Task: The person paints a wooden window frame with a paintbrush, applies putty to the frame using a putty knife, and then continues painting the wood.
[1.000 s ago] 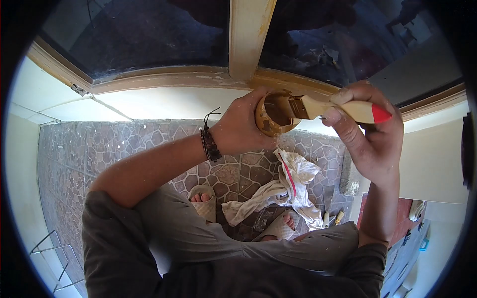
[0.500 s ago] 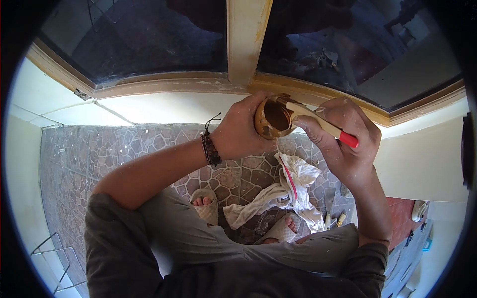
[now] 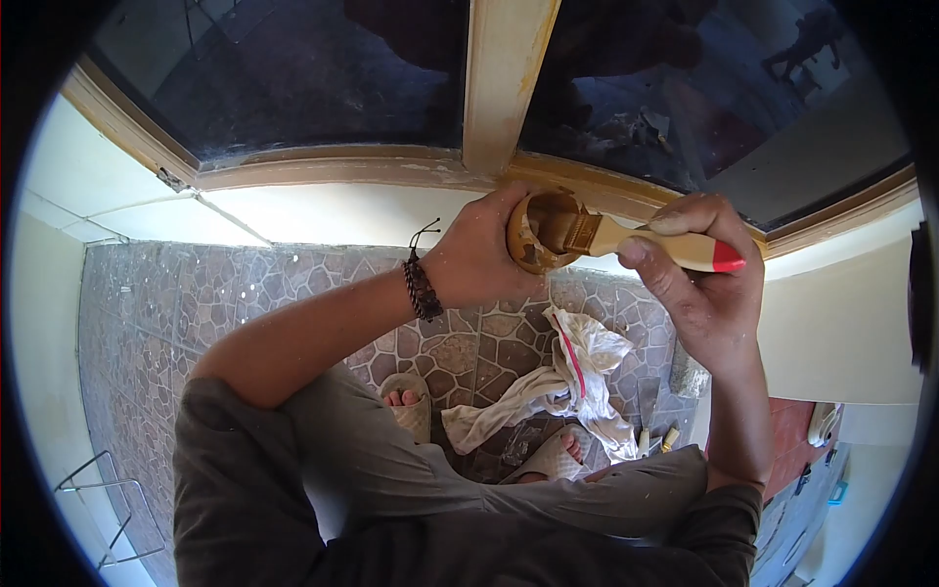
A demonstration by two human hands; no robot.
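My left hand [image 3: 484, 254] is wrapped round a small paint cup [image 3: 528, 245], its opening tilted toward me and its rim smeared with brown paint. In my right hand [image 3: 699, 264] is a paintbrush [image 3: 621, 238] with a pale wooden handle and a red end. The brush's brown-coated bristles lie at the right rim of the cup, pointing left into its mouth. Just beyond both hands runs the wooden window frame [image 3: 626, 191], partly coated in brown-yellow, with worn patches on its left part.
Dark glass panes [image 3: 323, 78] fill the far side. On the stone-patterned floor [image 3: 323, 284] lie a crumpled white cloth [image 3: 587, 352], a scraper [image 3: 647, 401] and a small brush [image 3: 670, 438]. A wire rack [image 3: 117, 499] stands at lower left.
My right hand has shifted right and drawn the paintbrush partly out of the cup, so its bristles now show at the rim. The handle lies flatter. My left hand still holds the cup.
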